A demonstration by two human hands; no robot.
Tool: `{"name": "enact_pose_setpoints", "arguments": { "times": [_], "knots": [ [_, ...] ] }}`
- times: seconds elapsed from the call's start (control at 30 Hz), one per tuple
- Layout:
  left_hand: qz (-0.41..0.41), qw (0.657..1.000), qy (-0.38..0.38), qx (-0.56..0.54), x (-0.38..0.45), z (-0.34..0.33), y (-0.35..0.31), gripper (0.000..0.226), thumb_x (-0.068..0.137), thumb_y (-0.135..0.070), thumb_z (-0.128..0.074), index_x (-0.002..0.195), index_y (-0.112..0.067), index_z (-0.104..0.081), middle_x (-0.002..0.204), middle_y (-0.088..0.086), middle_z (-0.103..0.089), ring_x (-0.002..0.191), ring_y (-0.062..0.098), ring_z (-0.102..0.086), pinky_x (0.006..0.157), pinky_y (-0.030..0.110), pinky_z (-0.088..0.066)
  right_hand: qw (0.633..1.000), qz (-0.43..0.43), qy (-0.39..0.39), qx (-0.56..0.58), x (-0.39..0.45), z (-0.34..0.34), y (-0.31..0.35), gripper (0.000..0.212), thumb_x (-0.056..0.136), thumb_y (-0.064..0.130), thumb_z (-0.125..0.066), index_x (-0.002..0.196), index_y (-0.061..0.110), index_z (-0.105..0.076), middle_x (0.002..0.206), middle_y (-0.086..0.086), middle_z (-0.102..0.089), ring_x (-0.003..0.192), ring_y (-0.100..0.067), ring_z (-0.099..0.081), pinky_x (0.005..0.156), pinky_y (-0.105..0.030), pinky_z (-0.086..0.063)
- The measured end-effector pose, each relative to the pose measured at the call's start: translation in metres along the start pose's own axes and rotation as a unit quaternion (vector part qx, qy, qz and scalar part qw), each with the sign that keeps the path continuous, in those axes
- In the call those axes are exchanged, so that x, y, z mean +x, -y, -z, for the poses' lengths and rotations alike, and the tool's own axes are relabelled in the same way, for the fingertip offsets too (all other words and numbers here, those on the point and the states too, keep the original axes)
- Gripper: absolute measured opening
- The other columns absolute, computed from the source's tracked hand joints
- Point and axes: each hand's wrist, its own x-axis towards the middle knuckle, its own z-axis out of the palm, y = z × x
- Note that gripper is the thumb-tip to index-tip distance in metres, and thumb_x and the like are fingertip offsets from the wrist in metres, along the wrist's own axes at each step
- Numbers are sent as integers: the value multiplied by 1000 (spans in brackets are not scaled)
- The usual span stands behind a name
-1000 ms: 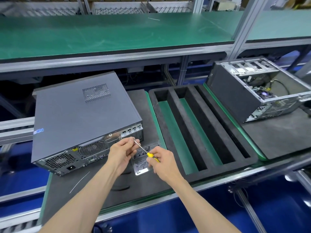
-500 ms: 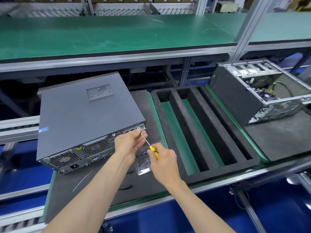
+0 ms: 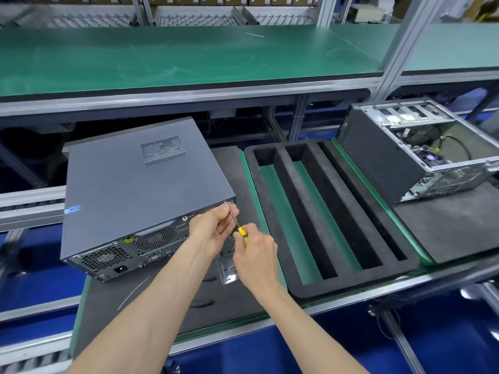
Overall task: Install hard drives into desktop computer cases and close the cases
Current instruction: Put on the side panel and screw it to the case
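Both hands are tight in at the rear right corner of the closed computer case (image 3: 140, 195), right where its lid edge meets the back panel. The right hand (image 3: 255, 257) is curled round the yellow handle of a small screwdriver (image 3: 237, 225), shaft angled up and away to that top corner edge. The left hand (image 3: 210, 233) has its fingers bent in around the shaft near the tip, pinching or steadying it; whether it also holds a screw I cannot tell. The case lies flat on a dark foam pad (image 3: 167, 303), lid on, fan grilles and power socket facing the person, its rear edge close to the pad's near border. Below and between the hands, a clear plastic piece (image 3: 226, 268) lies on the pad, partly hidden by the right hand. Below the left forearm, a thin pale strip (image 3: 133, 292) lies on the foam.

Just right of the right hand, a black foam tray (image 3: 270, 201) with long parallel slots, green bottoms showing, nothing in them. Beyond it, well off to the right, an open computer case (image 3: 378, 157) lies on another dark pad, side panel off, metal bays and cables showing inside. Past the hands runs a green-topped workbench (image 3: 189, 58) with an aluminium front rail, overhanging the far edge of the closed case
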Motion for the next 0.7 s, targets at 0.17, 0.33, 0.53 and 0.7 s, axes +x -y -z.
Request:
{"name": "enact_pose_setpoints", "arguments": {
  "times": [0.17, 0.33, 0.53, 0.7],
  "knots": [
    [-1, 1000, -13, -7, 0, -1, 0, 10, 94, -4, -65, 99, -2, -73, 92, 9, -77, 70, 11, -74, 67, 25, -55, 999, -34, 3, 18, 2, 1, 4, 10, 97, 22, -60, 93, 16, -53, 77, -1, -63, 69, -20, -51, 61, -34, -32],
    [-14, 999, -9, -49, -1, -2, 5, 7, 92, -3, -68, 98, -1, -72, 91, 11, -76, 74, 14, -75, 61, 22, -58, 989, -113, -16, 90, 3, 3, 5, 20, 91, 22, -70, 88, 19, -50, 75, 4, -61, 72, -13, -56, 62, -32, -42],
    [37, 996, 76, 16, 0, 5, 5, 25, 101, -1, -47, 107, -2, -71, 103, 8, -78, 87, 15, -76, 71, 30, -57, 996, -89, 16, -16, 5, 2, 0, 43, 107, 38, -37, 84, 9, -60, 78, -10, -66, 73, -30, -56, 63, -41, -33],
    [37, 998, 43, 40, 1, 3, 1, 20, 96, 6, -52, 102, 0, -70, 91, 11, -78, 81, 20, -77, 60, 30, -61, 992, -121, 25, 23, 7, 0, 2, 38, 106, 39, -37, 77, 17, -50, 72, 0, -59, 68, -21, -50, 60, -37, -27]
  ]
}}
